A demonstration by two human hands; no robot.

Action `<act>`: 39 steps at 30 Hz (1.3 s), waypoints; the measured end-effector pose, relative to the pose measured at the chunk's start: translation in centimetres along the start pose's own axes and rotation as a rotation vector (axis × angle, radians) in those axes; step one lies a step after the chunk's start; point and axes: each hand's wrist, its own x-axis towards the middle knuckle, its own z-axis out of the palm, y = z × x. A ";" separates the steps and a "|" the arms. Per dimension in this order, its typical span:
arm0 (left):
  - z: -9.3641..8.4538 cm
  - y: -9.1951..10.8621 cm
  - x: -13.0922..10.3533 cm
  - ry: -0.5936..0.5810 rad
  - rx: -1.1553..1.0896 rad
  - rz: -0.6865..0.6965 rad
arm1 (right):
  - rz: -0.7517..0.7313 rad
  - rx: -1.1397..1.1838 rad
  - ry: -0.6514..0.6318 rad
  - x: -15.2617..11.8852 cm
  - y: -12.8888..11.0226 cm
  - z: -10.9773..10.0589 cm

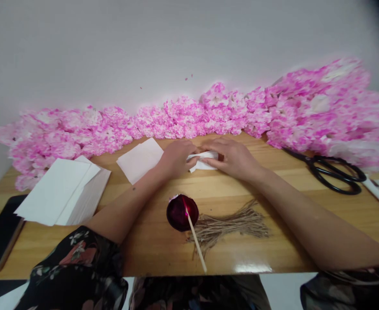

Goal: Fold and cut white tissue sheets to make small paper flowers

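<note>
Both hands meet over the middle of the wooden table, working on one piece of white paper (205,163) that looks folded. My left hand (179,157) pinches its left end between thumb and fingers. My right hand (229,156) grips the right end, thumb in front and fingers behind. Left of my left hand lies a small flat stack of white paper sheets (140,159). Nearer to me stands a small bowl of dark magenta liquid (177,214), with a thin wooden stick (197,245) leaning out of it. A bundle of brown twine strands (237,226) lies beside the bowl.
Pink and white paper flowers (183,116) line the table's back edge along the wall, piled higher at the right. Black-handled scissors (334,172) lie at the right. A thick stack of white paper (60,189) and a dark phone (2,234) sit at the left.
</note>
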 end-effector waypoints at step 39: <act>-0.3 -0.4 -0.3 -0.067 -0.002 -0.008 | 0.035 0.006 -0.001 -0.5 0.9 -1.8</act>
